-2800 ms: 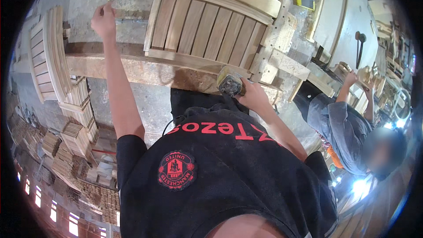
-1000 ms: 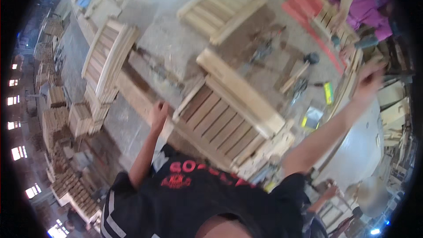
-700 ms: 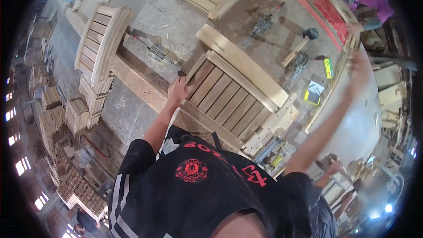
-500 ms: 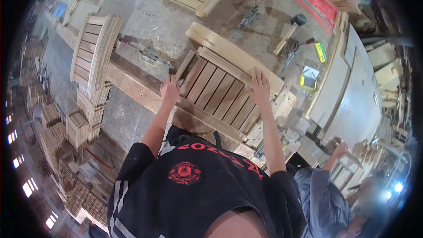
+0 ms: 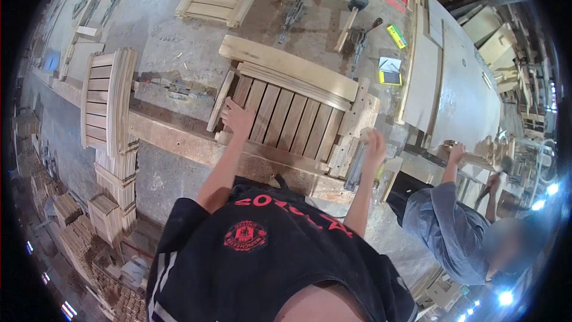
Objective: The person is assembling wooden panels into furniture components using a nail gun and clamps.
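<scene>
The left hand (image 5: 239, 119) is arching over the slatted panel (image 5: 296, 120), seemingly steadying the end rail (image 5: 220, 102) beside its fingers, the right hand (image 5: 375, 147) is curling off the other end, both grips impossible to tell, and beyond them a thick board (image 5: 289, 65) is apparently backing the panel.

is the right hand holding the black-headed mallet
No, the black-headed mallet lies on the worktable beyond the slatted wooden panel, well apart from the right hand.

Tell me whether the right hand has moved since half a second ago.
Yes: judged against the drilled wooden block, the right hand has moved rightward, from over the slatted panel to the block's right side.
</scene>
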A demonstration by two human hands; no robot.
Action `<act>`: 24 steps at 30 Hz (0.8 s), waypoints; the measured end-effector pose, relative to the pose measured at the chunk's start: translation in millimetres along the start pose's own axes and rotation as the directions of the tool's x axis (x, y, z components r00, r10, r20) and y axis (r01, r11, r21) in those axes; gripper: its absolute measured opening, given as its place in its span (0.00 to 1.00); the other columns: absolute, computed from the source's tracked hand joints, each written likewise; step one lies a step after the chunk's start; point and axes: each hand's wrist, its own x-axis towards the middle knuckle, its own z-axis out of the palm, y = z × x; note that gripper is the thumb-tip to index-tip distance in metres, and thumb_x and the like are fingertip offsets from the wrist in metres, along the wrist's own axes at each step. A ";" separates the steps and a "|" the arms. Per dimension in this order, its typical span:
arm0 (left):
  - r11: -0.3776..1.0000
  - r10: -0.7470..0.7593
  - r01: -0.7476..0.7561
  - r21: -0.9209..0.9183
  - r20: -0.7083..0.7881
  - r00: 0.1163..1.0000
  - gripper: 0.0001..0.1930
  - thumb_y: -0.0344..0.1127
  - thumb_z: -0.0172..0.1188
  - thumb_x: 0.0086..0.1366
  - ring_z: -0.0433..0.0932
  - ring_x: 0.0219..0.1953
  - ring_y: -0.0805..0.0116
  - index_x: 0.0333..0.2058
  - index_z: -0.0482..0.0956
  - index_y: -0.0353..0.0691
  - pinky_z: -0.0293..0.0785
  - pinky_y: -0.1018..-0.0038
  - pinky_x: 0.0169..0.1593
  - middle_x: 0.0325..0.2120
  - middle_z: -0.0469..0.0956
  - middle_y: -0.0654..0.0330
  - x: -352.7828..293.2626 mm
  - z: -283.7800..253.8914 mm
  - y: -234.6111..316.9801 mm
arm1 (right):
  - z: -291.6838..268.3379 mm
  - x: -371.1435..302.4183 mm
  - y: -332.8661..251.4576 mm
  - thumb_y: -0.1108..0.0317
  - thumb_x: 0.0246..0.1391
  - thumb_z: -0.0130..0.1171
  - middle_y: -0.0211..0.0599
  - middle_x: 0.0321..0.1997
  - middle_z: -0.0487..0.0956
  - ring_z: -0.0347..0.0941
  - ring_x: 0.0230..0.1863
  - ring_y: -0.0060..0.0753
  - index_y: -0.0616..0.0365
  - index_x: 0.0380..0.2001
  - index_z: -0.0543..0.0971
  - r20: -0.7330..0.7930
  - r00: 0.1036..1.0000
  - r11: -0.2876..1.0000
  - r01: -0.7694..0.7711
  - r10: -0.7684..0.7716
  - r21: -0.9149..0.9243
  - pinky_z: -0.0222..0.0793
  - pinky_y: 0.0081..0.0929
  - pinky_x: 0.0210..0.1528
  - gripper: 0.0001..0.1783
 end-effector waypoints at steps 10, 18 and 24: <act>0.790 0.455 -0.127 -0.600 0.433 0.778 0.21 0.48 0.64 0.58 0.83 0.30 0.48 0.32 0.83 0.31 0.76 0.61 0.34 0.26 0.80 0.42 -8.5 -174.8 36.2 | 99.7 -65.7 32.8 0.59 0.62 0.57 0.50 0.51 0.79 0.78 0.49 0.48 0.59 0.57 0.72 0.199 0.979 0.896 0.116 -0.032 -0.430 0.71 0.38 0.53 0.24; 0.493 0.539 -0.163 -0.855 0.152 0.829 0.23 0.49 0.63 0.63 0.73 0.23 0.72 0.37 0.80 0.28 0.70 0.68 0.29 0.19 0.74 0.47 88.9 -298.8 -116.9 | 208.7 -78.3 -109.3 0.52 0.63 0.57 0.33 0.51 0.76 0.73 0.46 0.28 0.51 0.63 0.67 0.358 0.897 0.951 -0.302 0.261 0.061 0.70 0.27 0.48 0.30; 0.522 -0.258 0.173 -0.835 0.039 0.965 0.28 0.49 0.64 0.61 0.82 0.42 0.57 0.47 0.74 0.25 0.77 0.64 0.46 0.40 0.82 0.45 143.8 -346.5 -358.7 | 473.4 -134.9 -324.0 0.64 0.56 0.63 0.41 0.48 0.80 0.76 0.46 0.33 0.63 0.62 0.69 0.602 0.706 0.879 0.477 -0.374 -0.014 0.69 0.25 0.50 0.31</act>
